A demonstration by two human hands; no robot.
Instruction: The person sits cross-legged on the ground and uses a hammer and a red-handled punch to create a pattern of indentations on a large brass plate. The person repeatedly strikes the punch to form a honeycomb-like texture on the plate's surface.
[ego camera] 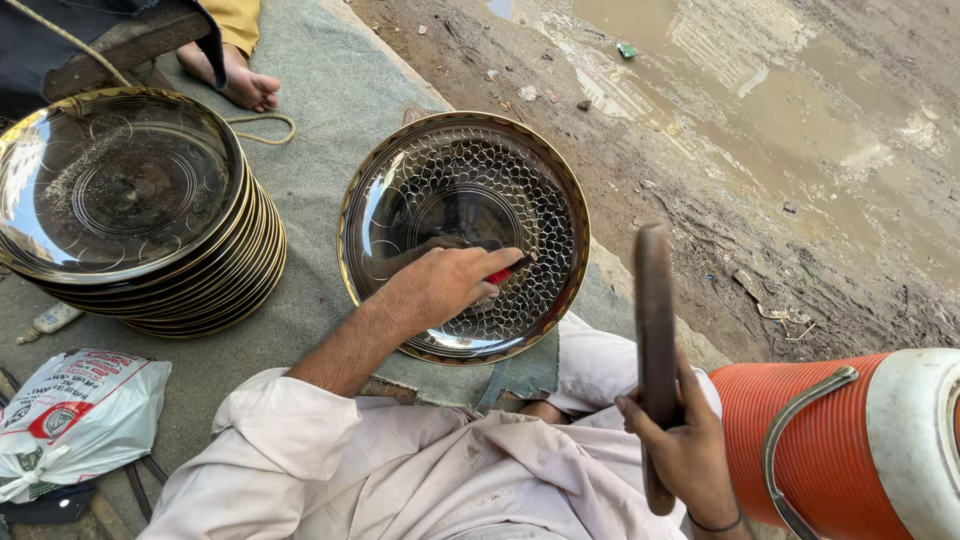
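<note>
A round dark metal tray (400, 170) with a gold rim and an engraved net pattern lies on a grey mat in front of me. My left hand (445, 285) rests on its lower half, gripping a small red-handled tool (505, 271) whose tip touches the tray surface. My right hand (680, 440) is raised to the right of the tray and grips a long dark wooden stick (655, 330), held upright above my lap.
A stack of similar trays (140, 200) stands at the left on the grey mat (320, 90). Another person's bare foot (235, 80) shows at the top left. An orange and white water cooler (850, 440) lies at the right. A white plastic bag (75, 410) sits lower left; muddy ground and a puddle (760, 100) lie beyond.
</note>
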